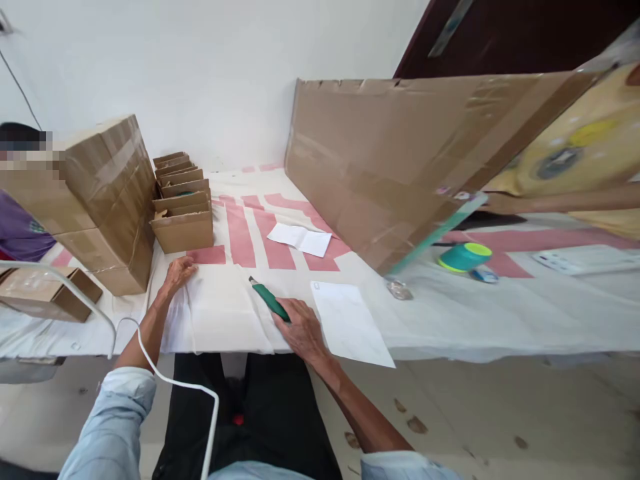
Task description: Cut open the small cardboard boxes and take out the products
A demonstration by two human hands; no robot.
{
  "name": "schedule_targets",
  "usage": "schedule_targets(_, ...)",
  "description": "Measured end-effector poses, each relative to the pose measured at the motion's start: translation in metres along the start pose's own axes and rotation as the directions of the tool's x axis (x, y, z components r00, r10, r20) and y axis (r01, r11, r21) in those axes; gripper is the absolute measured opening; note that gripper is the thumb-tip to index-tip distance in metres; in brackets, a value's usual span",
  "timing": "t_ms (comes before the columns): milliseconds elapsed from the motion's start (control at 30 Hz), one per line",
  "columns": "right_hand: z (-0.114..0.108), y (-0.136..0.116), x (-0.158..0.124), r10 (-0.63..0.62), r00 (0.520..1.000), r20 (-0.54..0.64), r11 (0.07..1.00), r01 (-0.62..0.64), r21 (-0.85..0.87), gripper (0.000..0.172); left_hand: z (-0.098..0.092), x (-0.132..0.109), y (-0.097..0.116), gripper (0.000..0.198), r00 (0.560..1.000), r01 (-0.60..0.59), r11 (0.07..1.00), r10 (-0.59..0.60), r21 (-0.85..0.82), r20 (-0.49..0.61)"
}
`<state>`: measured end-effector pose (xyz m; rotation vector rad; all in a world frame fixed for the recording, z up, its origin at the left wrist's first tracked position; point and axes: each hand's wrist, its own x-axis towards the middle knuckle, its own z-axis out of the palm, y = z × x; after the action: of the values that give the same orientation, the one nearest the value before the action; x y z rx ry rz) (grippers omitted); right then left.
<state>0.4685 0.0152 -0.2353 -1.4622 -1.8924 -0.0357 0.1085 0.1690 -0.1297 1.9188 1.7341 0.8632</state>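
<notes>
My left hand rests on the white table cover, its fingers curled together beside a red patch. What they hold, if anything, I cannot make out. My right hand is closed round the rear of a green-handled tool with a short, dark, narrow tip. The tool lies low over the cover and points away to the left. A blank-looking white sheet is just right of this hand, overhanging the table's front edge. Farther back lies a smaller folded paper.
A row of small open cardboard boxes stands behind my left hand, beside a large taped carton. A big cardboard panel leans at the right. Beyond it are a teal spool and a person in yellow. A white tube curves over my left forearm.
</notes>
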Motion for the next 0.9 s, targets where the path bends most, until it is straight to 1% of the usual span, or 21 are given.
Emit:
schedule_targets(167,0.0,0.003,0.005,0.01,0.996,0.084,0.999,-0.006,-0.051,0.03,0.004,-0.054,0.012,0.028,1.0,-0.008,0.996,0.008,-0.087,-0.006)
schedule_targets(267,0.0,-0.001,0.011,0.052,0.987,0.149,0.993,-0.035,-0.117,0.028,0.01,-0.09,0.021,0.024,1.0,-0.02,0.99,0.017,-0.137,-0.021)
schedule_targets(333,0.001,-0.007,0.015,0.083,0.982,0.169,0.984,-0.054,-0.168,0.027,0.014,-0.114,0.028,0.024,0.999,-0.029,0.985,0.023,-0.172,-0.032)
schedule_targets(433,0.005,-0.016,0.016,0.117,0.985,0.13,0.968,-0.083,-0.238,0.028,0.018,-0.149,0.037,0.027,0.999,-0.038,0.974,0.028,-0.222,-0.044)
schedule_targets(533,0.009,-0.018,0.013,0.103,0.992,0.073,0.965,-0.082,-0.248,0.028,0.018,-0.18,0.045,0.027,0.997,-0.045,0.965,0.028,-0.257,-0.069)
schedule_targets(600,0.011,-0.016,0.011,0.077,0.996,0.052,0.971,-0.063,-0.232,0.027,0.015,-0.198,0.049,0.025,0.994,-0.054,0.963,0.027,-0.266,-0.102)
schedule_targets(700,0.013,-0.011,0.008,0.052,0.998,0.044,0.976,-0.041,-0.212,0.028,0.003,-0.218,0.055,0.022,0.984,-0.068,0.965,0.024,-0.253,-0.174)
schedule_targets(833,0.014,-0.008,0.006,0.055,0.998,0.036,0.978,-0.047,-0.201,0.027,-0.022,-0.236,0.058,0.019,0.956,-0.084,0.975,0.021,-0.207,-0.292)
schedule_targets(900,0.015,-0.008,0.005,0.056,0.998,0.035,0.979,-0.048,-0.198,0.027,-0.036,-0.243,0.058,0.019,0.929,-0.095,0.982,0.03,-0.161,-0.369)
